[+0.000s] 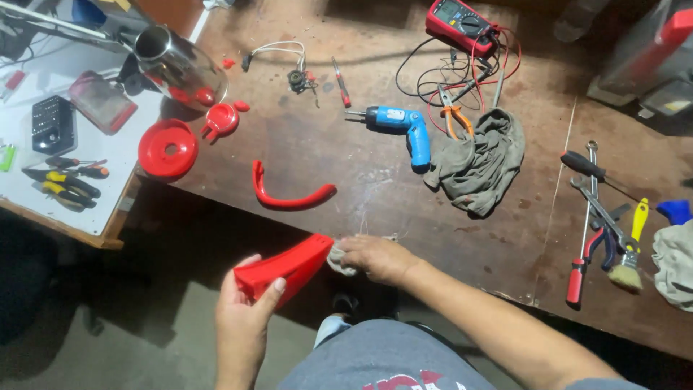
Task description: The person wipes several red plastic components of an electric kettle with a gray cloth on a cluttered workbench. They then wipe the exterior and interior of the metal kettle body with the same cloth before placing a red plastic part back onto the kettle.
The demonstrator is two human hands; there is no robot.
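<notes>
Holding red plastic cover (285,269) w/ left hand (242,321), long axis up-right

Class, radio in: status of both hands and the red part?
Left hand grips red plastic cover. Right hand presses small cloth against it. Nothing obstructing.

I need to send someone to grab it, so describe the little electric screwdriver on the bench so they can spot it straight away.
On the brown wooden workbench, look near the middle, just left of the crumpled grey rag. The electric screwdriver lies on its side, bit pointing left. It is the only bright blue pistol-shaped tool there; the pliers beside it have orange handles.
</notes>
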